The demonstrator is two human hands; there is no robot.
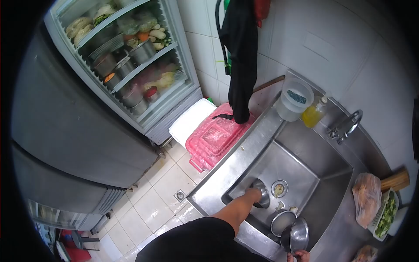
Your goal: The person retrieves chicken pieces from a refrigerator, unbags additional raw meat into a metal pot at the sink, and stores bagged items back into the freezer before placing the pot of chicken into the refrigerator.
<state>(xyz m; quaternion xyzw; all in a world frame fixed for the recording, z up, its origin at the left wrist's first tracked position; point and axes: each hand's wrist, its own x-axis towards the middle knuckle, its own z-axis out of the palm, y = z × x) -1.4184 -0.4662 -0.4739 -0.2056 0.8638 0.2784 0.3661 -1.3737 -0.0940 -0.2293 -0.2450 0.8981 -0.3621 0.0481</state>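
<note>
My left hand (pixel 253 195) reaches down into the steel sink (pixel 297 157) and grips a small metal bowl (pixel 263 193) at its near side; the fingers are mostly hidden by the bowl. At the sink's front edge, my right hand (pixel 299 256) pinches the rim of a tilted metal bowl (pixel 299 234). A round metal bowl or strainer (pixel 282 223) sits in the sink beside it, partly overlapped. Pale food scraps (pixel 279 189) lie on the drain, with a few more bits near it.
A faucet (pixel 345 127), a yellow soap bottle (pixel 314 112) and a clear plastic tub (pixel 294 99) line the sink's back. On the right are a bagged item (pixel 365 200) and a basket of chopped greens (pixel 386 216). A pink lidded bin (pixel 220 135) stands left, near a glass-door fridge (pixel 144 122).
</note>
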